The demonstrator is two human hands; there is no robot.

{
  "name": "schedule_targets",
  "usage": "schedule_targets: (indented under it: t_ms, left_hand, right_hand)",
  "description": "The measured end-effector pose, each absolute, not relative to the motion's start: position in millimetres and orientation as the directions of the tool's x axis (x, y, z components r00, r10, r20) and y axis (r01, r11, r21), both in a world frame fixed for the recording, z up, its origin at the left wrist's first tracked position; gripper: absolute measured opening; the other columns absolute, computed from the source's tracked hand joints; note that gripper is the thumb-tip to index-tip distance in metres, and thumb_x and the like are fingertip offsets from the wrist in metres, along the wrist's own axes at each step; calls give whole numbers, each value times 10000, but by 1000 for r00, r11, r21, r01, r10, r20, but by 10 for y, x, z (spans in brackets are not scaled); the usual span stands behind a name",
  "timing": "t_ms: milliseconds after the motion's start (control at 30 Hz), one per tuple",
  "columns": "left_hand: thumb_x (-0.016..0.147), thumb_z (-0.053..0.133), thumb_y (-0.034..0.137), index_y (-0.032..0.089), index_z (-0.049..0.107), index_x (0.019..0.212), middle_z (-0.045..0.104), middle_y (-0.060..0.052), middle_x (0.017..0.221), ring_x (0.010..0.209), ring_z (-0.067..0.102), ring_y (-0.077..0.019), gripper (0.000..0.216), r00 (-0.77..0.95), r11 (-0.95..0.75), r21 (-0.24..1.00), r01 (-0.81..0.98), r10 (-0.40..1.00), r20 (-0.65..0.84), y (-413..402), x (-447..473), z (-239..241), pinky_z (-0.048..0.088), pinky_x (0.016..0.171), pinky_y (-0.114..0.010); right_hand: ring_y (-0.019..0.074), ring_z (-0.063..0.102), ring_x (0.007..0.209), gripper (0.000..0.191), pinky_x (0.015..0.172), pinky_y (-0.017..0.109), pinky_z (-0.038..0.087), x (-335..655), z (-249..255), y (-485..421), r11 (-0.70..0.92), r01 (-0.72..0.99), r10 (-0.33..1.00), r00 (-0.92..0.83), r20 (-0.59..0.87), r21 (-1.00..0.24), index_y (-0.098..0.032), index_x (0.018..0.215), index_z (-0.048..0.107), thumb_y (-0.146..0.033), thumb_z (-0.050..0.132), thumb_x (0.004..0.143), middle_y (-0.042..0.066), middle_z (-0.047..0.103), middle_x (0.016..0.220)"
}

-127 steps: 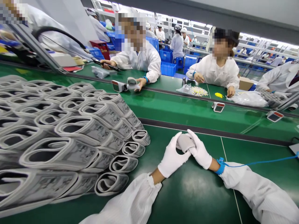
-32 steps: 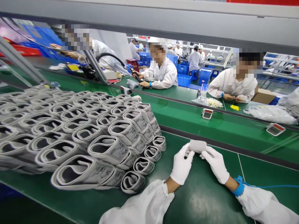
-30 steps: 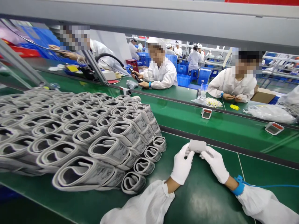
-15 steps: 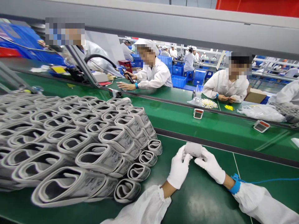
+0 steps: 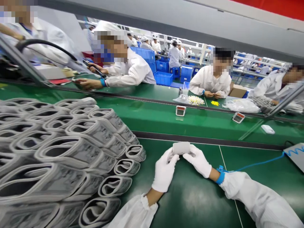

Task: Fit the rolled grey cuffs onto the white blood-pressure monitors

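Both my hands wear white gloves and meet over the green workbench (image 5: 190,202). Between them is a small grey rolled fabric cuff (image 5: 181,148), lying crosswise. My left hand (image 5: 164,171) pinches its left end, thumb in front. At the right end, my right hand (image 5: 199,161) has its fingers closed on the same roll; some fingertips are hidden behind it. To the left rises a large stack of similar rolled grey cuffs (image 5: 95,153), their open spiral ends turned toward me and printed sides facing right. A blue wrist strap (image 5: 220,176) circles my right wrist.
A blue coiled cord (image 5: 256,163) runs from the strap to the right. Beyond a dark rail is a green conveyor with small white-and-orange devices (image 5: 180,110). Co-workers in white (image 5: 211,80) sit opposite, near small yellow parts (image 5: 215,103). A metal beam (image 5: 166,22) crosses overhead.
The view has swung to the right, so the stack and co-workers sit farther left. Both hands keep hold of the rolled cuff, with little change in their grip.
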State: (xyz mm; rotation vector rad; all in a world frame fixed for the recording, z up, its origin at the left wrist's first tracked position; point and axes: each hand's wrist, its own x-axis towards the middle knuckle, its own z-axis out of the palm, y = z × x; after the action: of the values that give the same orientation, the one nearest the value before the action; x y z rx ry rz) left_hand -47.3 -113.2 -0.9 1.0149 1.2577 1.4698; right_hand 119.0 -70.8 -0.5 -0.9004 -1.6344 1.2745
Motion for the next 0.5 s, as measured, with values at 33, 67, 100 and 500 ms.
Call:
schedule_targets:
  t_ms: [33, 67, 100, 500]
  left_hand:
    - [812, 689, 306, 179, 691, 1254, 771, -66, 1119, 884, 710, -190, 460, -251, -49, 993, -111, 968, 20, -1135, -477, -24, 584, 854, -314]
    - [808, 695, 314, 181, 698, 1251, 775, -62, 1105, 873, 712, -191, 463, -263, -41, 995, -96, 965, 15, -1138, -479, -39, 585, 847, -314]
    - [803, 701, 322, 182, 706, 1244, 779, -60, 1090, 864, 713, -195, 462, -273, -34, 996, -84, 962, 10, -1142, -480, -53, 587, 838, -316]
    - [778, 759, 451, 201, 714, 1212, 733, -70, 1051, 883, 695, -214, 502, -290, -99, 982, 160, 946, 142, -1075, -587, -20, 586, 822, -342]
  right_hand:
    - [248, 652, 1173, 442, 1040, 387, 528, 1187, -19, -711, 227, 41, 909, -366, 197, -973, -222, 1262, 692, -503, 690, 920, 85, 651, 1304]
    - [248, 655, 1167, 449, 1038, 392, 530, 1185, -32, -716, 229, 42, 912, -357, 200, -972, -219, 1265, 686, -505, 689, 920, 85, 657, 1304]
    - [249, 655, 1167, 459, 1037, 398, 531, 1183, -43, -722, 226, 39, 915, -350, 199, -973, -217, 1276, 676, -504, 689, 919, 86, 662, 1307]
    - [165, 674, 724, 412, 625, 265, 485, 1141, -85, -705, 79, -10, 969, -236, 79, -997, -185, 1156, 608, -492, 679, 892, 35, 706, 829]
